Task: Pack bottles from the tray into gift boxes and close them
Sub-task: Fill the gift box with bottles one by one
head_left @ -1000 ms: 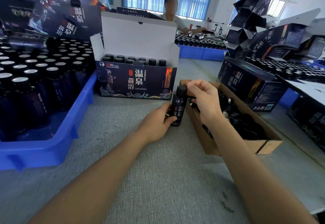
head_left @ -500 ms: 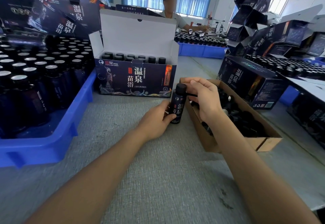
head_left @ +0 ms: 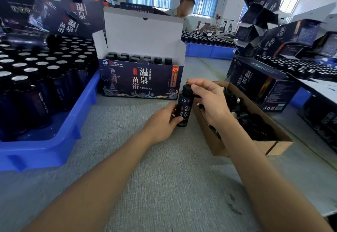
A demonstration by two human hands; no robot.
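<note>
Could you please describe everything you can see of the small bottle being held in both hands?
The bottle is small, dark and glossy, with a navy label bearing white characters and a black cap. It stands nearly upright before the open gift box, beside the cardboard box. The left hand grips its lower body; the right hand pinches the cap. Whether its base touches the table is unclear.

The right hand (head_left: 211, 104) has shifted on the cap (head_left: 186, 90).
</note>
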